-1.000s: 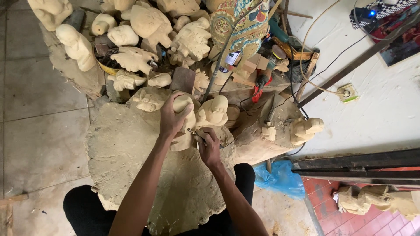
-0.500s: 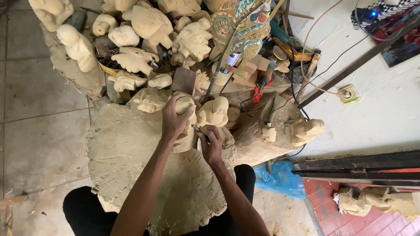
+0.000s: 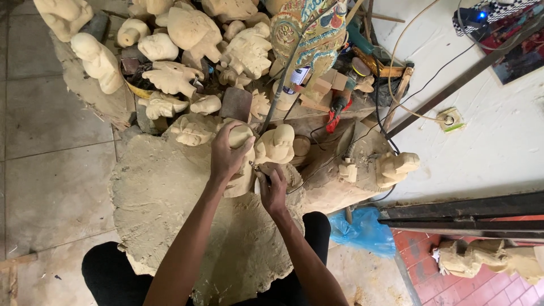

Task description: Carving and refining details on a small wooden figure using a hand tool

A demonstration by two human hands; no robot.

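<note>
- Since the earlier frames, little movement is recorded: the right hand (image 3: 273, 190) has been drawn slightly closer to the left hand, and the left grip has stayed wrapped over the carving.
- The left hand (image 3: 228, 154) is seen clenched around the top of a pale wooden figurine (image 3: 242, 170), its fingers curled over the rounded head.
- The right grip is closed on a thin carving tool (image 3: 256, 168), whose tip is pressed against the figurine just beside the left grip.
- The figurine is held upright above a large rough wooden slab (image 3: 164, 204), which is spread below and to the left of both grips.
- A second unfinished figure (image 3: 276, 143) is noted immediately right of the left grip, touching or nearly touching the held piece; which cannot be told.
- A heap of further pale carvings (image 3: 187, 34) is stacked beyond the grips.
- A painted mask (image 3: 309, 34) and a red-handled tool (image 3: 335, 110) are noted beyond and to the right.
- A blue plastic bag (image 3: 362, 232) lies on the floor, right of the right forearm.
</note>
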